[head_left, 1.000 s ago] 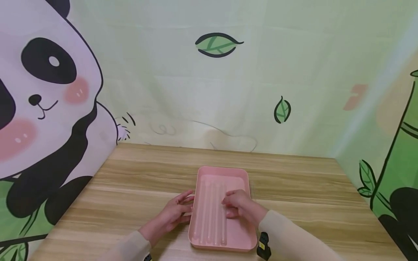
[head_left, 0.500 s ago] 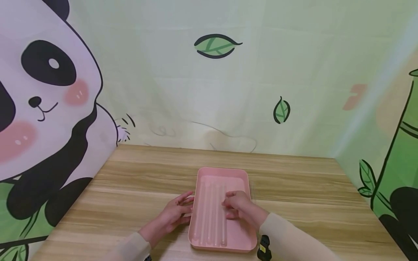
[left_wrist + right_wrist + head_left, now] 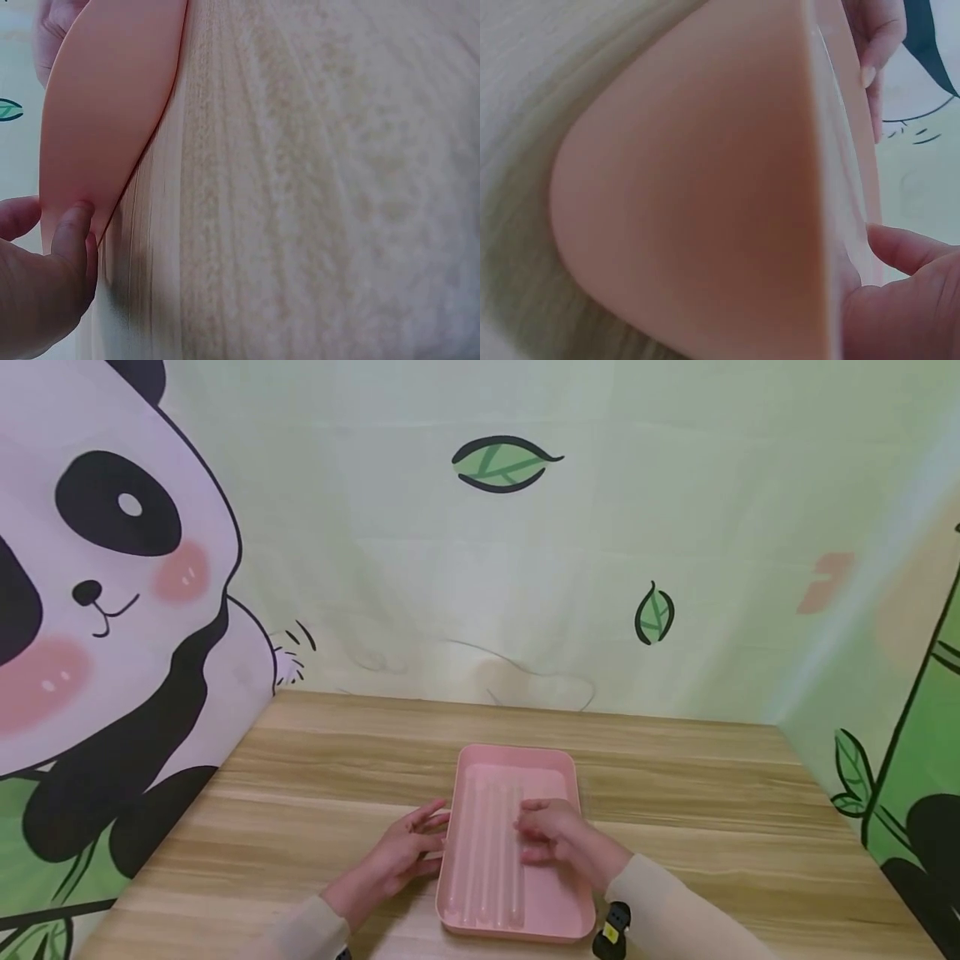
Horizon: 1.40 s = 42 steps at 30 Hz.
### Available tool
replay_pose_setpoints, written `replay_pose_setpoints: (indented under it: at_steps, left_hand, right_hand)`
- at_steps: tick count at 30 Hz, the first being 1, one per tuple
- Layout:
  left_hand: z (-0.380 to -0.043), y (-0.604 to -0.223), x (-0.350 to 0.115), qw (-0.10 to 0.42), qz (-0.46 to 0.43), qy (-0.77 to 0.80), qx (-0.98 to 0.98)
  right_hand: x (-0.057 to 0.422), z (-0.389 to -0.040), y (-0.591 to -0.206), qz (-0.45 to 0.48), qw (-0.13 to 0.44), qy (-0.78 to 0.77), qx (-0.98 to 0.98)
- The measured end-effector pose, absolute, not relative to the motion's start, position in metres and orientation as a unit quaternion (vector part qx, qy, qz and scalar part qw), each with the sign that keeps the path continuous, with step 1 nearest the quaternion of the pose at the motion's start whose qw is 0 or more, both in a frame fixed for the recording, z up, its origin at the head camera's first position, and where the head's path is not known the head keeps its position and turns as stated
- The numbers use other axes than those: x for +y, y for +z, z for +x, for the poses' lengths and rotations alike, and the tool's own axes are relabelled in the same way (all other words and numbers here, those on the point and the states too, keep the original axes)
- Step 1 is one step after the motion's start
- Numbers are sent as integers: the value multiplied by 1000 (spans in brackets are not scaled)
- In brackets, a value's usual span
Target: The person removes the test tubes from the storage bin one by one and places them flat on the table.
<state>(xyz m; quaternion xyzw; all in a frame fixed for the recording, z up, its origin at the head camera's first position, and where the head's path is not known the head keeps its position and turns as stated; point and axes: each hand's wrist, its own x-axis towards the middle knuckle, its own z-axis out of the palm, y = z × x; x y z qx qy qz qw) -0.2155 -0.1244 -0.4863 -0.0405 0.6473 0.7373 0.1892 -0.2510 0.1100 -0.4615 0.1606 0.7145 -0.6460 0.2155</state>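
Note:
Several clear tubes with rounded ends (image 3: 483, 860) lie side by side, lengthwise, in the left part of a shallow pink tray (image 3: 553, 897). My left hand (image 3: 397, 856) touches the tray's left outer wall; the left wrist view has its thumb (image 3: 73, 225) against that wall, fingers loosely extended. Over the tray's right side reaches my right hand (image 3: 562, 835), its fingertips at the right side of the rightmost tube. Its thumb (image 3: 907, 246) shows at the tubes' edge in the right wrist view, where the tray wall (image 3: 690, 187) hides much of the tubes.
The tray stands on a wood-grain table (image 3: 337, 752). Behind it hangs a pale green cloth (image 3: 390, 527) printed with a panda (image 3: 112, 610) and leaves. A small black device with a yellow mark (image 3: 611, 931) sits at my right wrist, beside the tray's near right corner.
The head view has shifted slightly, moving the whole scene a little to the right. Both hands, the tray and the tubes keep nearly the same positions relative to each other.

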Motion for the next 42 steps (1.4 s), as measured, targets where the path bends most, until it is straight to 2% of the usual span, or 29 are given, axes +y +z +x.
replay_pose_setpoints:
  at_steps: [31,42]
  left_hand:
    - [-216,-485,-123,188,-45,737,648]
    - [-216,-486,-122,189,-41,735,650]
  right_hand:
    - [124,-244,-426,57,268,-696,664]
    - [137,-247,-428,10,273,-727,630]
